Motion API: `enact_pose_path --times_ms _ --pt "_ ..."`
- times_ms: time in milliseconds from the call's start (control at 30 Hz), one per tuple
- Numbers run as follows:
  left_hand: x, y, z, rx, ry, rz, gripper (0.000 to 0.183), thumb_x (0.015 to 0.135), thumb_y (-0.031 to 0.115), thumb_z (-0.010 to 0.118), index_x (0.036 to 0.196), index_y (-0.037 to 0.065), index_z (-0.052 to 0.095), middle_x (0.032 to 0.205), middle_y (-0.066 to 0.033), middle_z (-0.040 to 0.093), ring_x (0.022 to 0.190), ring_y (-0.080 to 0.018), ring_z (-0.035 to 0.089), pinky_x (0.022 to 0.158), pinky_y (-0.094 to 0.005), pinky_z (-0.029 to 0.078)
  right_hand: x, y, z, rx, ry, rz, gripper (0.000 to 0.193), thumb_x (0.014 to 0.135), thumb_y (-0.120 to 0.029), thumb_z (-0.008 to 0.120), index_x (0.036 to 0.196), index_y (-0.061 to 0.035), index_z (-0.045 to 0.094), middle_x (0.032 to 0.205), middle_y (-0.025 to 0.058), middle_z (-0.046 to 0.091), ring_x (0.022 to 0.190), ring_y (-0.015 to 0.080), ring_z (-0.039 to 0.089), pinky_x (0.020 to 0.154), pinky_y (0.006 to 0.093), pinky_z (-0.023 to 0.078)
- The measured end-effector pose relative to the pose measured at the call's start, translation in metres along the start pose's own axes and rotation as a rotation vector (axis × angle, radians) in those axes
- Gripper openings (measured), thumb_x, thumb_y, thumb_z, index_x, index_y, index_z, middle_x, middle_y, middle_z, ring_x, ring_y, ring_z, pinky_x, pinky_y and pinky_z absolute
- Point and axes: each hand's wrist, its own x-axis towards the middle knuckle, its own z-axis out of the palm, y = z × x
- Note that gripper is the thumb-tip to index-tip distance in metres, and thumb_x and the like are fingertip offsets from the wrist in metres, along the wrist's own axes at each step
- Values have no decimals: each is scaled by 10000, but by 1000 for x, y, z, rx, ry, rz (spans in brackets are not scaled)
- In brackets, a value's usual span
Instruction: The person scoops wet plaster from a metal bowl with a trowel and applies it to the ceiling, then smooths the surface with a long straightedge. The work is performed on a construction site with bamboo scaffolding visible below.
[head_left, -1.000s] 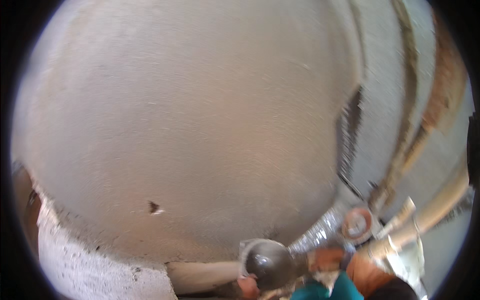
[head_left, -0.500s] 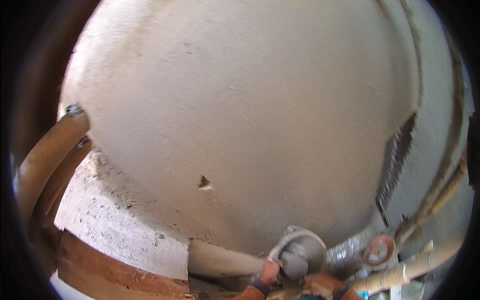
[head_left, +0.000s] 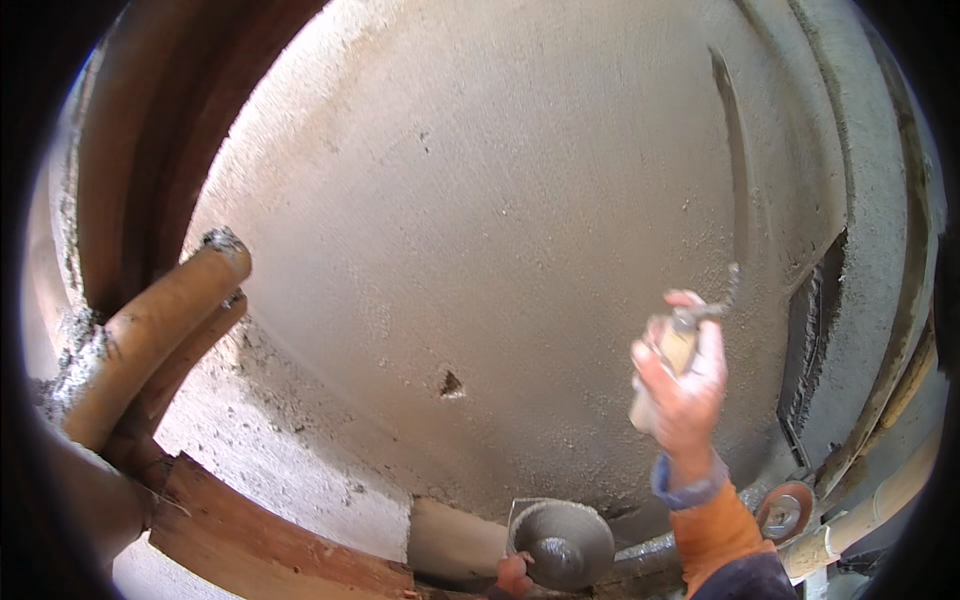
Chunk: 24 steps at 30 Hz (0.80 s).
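My right hand (head_left: pixel 682 385) is raised in front of a grey plastered wall (head_left: pixel 520 230), closed around the wooden handle of a trowel (head_left: pixel 690 330). Its metal blade stands edge-on against the plaster, reaching up from the hand. At the bottom edge my left hand (head_left: pixel 513 577) shows only partly. It grips a round metal pan (head_left: pixel 560 538) that carries wet grey mortar.
Thick wooden poles (head_left: pixel 150 340) lean in from the left, crusted with mortar. A rough plank (head_left: pixel 270 540) lies at lower left below a coarse ledge. More poles and a round reddish disc (head_left: pixel 785 512) sit at lower right. A small hole (head_left: pixel 450 383) marks the wall.
My right hand has risen from the bottom edge with the trowel up to the wall. The view has swung so the poles on the left show more.
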Motion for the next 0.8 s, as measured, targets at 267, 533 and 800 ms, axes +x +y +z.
enact_pose_path --times_ms 267,533,800 --pt "-32 8 -57 1201 -422 851 380 568 156 663 937 65 642 941 -193 638 901 -389 611 783 -461 480 13 129 110 -997 -473 -197 357 932 -77 425 1234 105 473 836 235 631 696 333 676 539 435 549" --pt "-65 13 -47 1223 -259 816 378 584 116 617 953 57 665 920 -198 664 890 -410 634 812 -443 504 -261 107 -49 -680 -1015 422 452 904 -345 594 1213 -20 537 945 265 659 885 439 651 770 514 520" --pt "-101 49 33 536 -18 231 587 724 45 586 1306 -19 539 1220 -224 619 1105 -335 589 963 -370 445 -337 165 -165 -971 -1526 875 485 947 -428 526 1036 32 650 932 277 668 895 473 641 776 526 497"
